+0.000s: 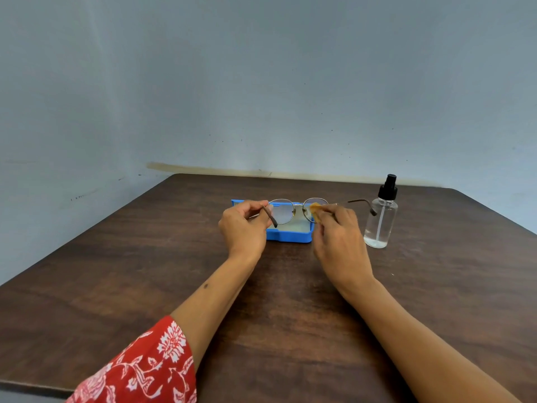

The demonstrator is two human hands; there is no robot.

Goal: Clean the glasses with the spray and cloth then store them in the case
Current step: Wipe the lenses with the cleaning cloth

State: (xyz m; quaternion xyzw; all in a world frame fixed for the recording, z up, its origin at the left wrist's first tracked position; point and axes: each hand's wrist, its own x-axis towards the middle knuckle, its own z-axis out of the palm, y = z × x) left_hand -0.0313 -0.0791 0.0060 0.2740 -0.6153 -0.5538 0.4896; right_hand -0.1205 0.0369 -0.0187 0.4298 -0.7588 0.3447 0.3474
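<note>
- Left hand [244, 225] pinches the glasses [293, 210] at their nine-o'clock temple; frame runs nine-to-three.
- Right hand [338, 237] presses the cloth [315, 209] on the three-o'clock lens.
- Case [290, 235] lies just beneath, open.

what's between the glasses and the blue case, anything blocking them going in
Nothing visible. The glasses are held just above the open blue case, whose tray looks bare. The left hand grips one arm of the frame; the right hand presses a yellow cloth on a lens. The spray bottle stands off to the right.
</note>
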